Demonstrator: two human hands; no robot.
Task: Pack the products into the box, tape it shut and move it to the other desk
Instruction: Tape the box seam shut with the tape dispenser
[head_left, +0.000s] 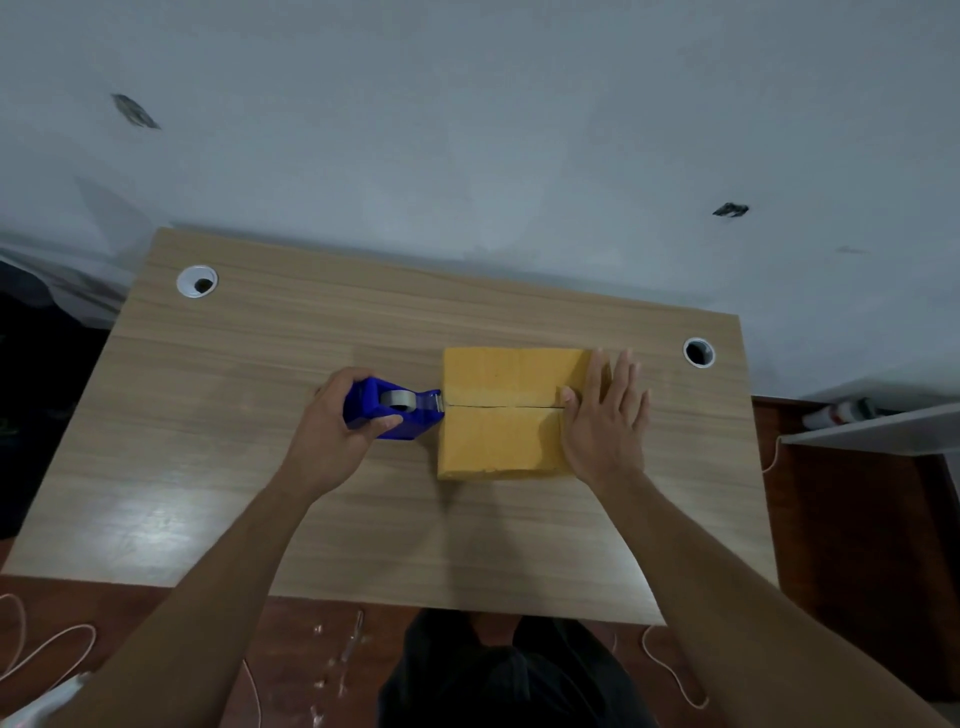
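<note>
The wooden surface (208, 467) stood against a grey wall. The yellow box (498, 415), flaps closed, sat toward the far right corner. My left hand (337, 421) was clamped on the blue tape dispenser (387, 413) touching the box's left edge; my right hand (602, 415) lay flat, fingers apart, on its right end.

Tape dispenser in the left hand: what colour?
Blue tape dispenser, with a grey roll; head view, the only one.
</note>
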